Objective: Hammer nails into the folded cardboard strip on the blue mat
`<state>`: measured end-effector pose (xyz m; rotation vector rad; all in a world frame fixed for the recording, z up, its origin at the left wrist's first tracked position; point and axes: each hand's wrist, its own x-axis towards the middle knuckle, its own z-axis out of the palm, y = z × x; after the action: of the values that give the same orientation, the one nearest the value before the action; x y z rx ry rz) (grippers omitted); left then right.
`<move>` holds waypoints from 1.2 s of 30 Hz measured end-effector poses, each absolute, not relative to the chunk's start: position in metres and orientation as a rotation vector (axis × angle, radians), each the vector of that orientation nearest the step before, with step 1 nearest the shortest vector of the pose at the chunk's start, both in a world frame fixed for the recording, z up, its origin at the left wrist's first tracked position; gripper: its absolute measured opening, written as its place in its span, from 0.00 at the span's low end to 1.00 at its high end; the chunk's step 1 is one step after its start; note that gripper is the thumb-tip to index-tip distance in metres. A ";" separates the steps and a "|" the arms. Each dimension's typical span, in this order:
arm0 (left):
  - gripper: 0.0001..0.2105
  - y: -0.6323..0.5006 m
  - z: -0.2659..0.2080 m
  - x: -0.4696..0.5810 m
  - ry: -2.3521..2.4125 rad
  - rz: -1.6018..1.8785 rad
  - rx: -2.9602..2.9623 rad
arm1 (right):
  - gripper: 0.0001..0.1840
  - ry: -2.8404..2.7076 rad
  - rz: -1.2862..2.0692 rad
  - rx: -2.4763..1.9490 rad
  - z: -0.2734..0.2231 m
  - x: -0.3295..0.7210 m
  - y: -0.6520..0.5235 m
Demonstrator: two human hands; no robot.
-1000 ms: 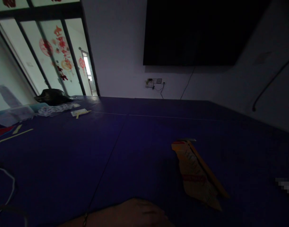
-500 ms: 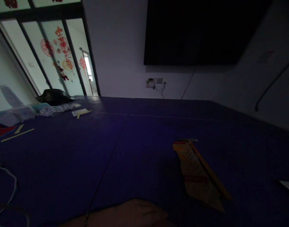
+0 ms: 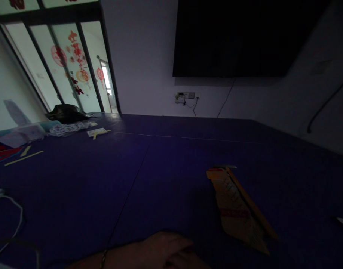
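My left hand [image 3: 162, 248] reaches in from the bottom edge, with a thin band [image 3: 103, 258] around the wrist. Its fingers bend down to the right, and what lies under them is too dark to make out. A patch of skin below them seems to be my right hand [image 3: 189, 260], mostly cut off by the frame. To the right of the hands, apart from them, lies a torn strip of printed cardboard [image 3: 234, 213]. Alongside the cardboard is a long wooden handle [image 3: 252, 205], with a thin metal piece [image 3: 227, 166] at its far end.
The dark blue surface [image 3: 165, 164] reaches to the wall. At left are a white cable [image 3: 20, 216], yellow strips [image 3: 24, 158], a small white item [image 3: 97, 132], papers [image 3: 70, 128] and a black bag [image 3: 66, 113]. A dark screen [image 3: 244, 37] hangs above.
The view has shifted slightly, so most things sit a little farther right. My left hand's fingers have moved a little, and more of the skin beneath them shows. The cardboard stays put.
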<state>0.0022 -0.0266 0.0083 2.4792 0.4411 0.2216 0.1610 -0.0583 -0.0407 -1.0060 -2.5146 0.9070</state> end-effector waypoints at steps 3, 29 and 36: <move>0.26 -0.025 0.016 0.002 0.444 0.297 2.375 | 0.21 -2.475 1.024 -1.139 -0.031 0.158 -0.056; 0.24 -0.023 0.022 0.006 0.429 0.388 2.185 | 0.20 -2.418 0.946 -1.041 -0.034 0.168 -0.057; 0.24 -0.023 0.020 0.004 0.434 0.372 2.177 | 0.19 -2.447 0.875 -1.042 -0.029 0.169 -0.060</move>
<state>0.0039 -0.0229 0.0198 2.1765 0.4345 0.3718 0.1690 -0.0601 -0.0291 -1.0422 -2.4474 0.8745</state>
